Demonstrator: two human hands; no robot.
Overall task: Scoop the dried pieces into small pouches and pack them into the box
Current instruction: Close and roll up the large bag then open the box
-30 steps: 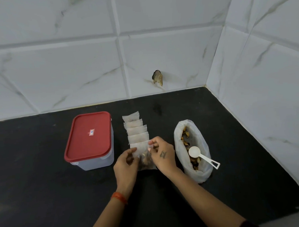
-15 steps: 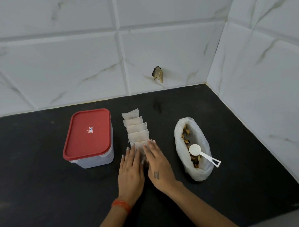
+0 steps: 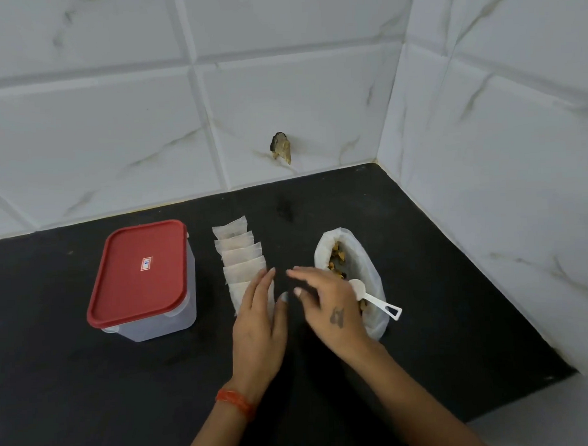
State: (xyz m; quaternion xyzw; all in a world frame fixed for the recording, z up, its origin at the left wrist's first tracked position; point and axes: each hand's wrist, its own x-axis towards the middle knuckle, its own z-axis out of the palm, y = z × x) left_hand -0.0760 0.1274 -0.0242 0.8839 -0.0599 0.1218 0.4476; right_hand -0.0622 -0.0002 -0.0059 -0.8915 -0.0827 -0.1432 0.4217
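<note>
A: Hands?
B: Left hand (image 3: 258,329) flat, fingers straight, resting on the nearest of the pouches (image 3: 242,258). Right hand (image 3: 330,305) spread loose, blurred, holding nothing.
A: Landmark: the box (image 3: 143,280).
B: Red lid on. Pouches in an overlapping row just right of it; bag of dried pieces (image 3: 350,277) further right, scoop (image 3: 373,298) lying in it.

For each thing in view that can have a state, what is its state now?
box: shut, red lid on.
bag of dried pieces: open at the top, lying on the counter.
scoop: resting in the bag, handle sticking out.
pouches: flat, in an overlapping row.
left hand: open, flat on the nearest pouch.
right hand: open, holding nothing.
</note>
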